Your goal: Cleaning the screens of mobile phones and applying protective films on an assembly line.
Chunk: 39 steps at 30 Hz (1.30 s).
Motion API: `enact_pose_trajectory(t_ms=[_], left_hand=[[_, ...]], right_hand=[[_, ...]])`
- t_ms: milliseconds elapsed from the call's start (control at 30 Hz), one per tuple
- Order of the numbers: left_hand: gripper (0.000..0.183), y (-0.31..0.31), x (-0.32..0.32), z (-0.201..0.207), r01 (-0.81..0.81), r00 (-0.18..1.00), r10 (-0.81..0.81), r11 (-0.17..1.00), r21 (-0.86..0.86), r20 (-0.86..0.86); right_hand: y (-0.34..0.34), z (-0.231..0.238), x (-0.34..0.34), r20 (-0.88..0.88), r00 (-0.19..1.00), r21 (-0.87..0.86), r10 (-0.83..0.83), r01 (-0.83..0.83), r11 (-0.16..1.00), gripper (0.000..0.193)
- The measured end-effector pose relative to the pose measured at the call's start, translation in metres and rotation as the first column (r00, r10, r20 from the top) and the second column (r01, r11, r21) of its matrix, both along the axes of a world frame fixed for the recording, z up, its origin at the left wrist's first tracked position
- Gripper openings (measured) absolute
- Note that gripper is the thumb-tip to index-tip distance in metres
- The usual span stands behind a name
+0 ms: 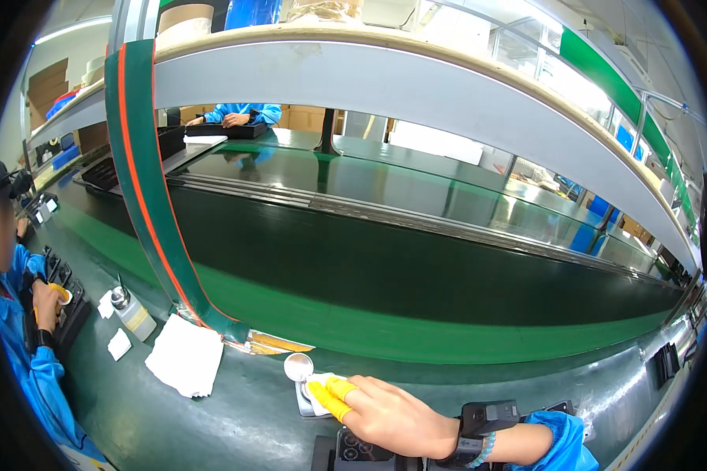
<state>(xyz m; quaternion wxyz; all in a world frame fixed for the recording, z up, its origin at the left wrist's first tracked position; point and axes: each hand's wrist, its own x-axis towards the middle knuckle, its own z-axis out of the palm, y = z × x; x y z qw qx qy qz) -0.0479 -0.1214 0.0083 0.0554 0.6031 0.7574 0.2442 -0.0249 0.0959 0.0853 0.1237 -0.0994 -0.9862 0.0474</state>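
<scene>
My right hand (389,416) reaches in from the lower right, with yellow finger cots on its fingertips. Its fingers are closed on a white wipe (320,403), pressed down at a small pale container. The container's round, shiny lid (298,366) stands flipped up just beyond the fingertips. Below my hand, at the lower edge, lies a dark phone-like part with camera rings (357,449), partly covered by the hand. My left hand is out of the picture.
A stack of white wipes (185,355) lies left, beside a bottle (135,316). At far left a person in blue sleeves (25,345) works over a black tray (72,314). A green-wrapped post (145,180) rises ahead, before the conveyor belt (385,275). Overhead runs a shelf (385,74).
</scene>
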Motion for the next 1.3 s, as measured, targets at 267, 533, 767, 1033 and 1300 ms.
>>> enact_pose_trajectory(t_ms=[267,533,767,1033,1300], left_hand=[[0.059,-0.001,0.0,0.0,0.0,1.0,0.0,1.0,-0.018,0.004],[0.06,-0.001,0.001,0.002,-0.002,1.0,0.002,1.0,-0.02,0.006],[0.06,0.0,0.0,0.002,0.003,1.0,-0.003,1.0,-0.018,0.011],[0.06,-0.001,0.0,0.002,0.007,1.0,-0.007,1.0,-0.02,0.006],[0.06,0.0,-0.002,0.005,0.008,1.0,-0.007,1.0,-0.012,0.028]], right_hand=[[0.004,0.003,-0.004,-0.012,0.997,0.111,0.082,-0.08,0.991,0.016],[0.0,0.011,-0.008,0.1,0.993,0.148,0.059,-0.074,0.986,0.018],[-0.001,0.013,-0.008,0.096,0.995,0.14,0.039,-0.053,0.989,0.016],[-0.002,0.016,-0.007,0.045,0.997,0.182,0.068,-0.075,0.98,0.015],[-0.005,0.016,0.001,-0.007,0.999,0.155,0.053,-0.051,0.987,0.02]])
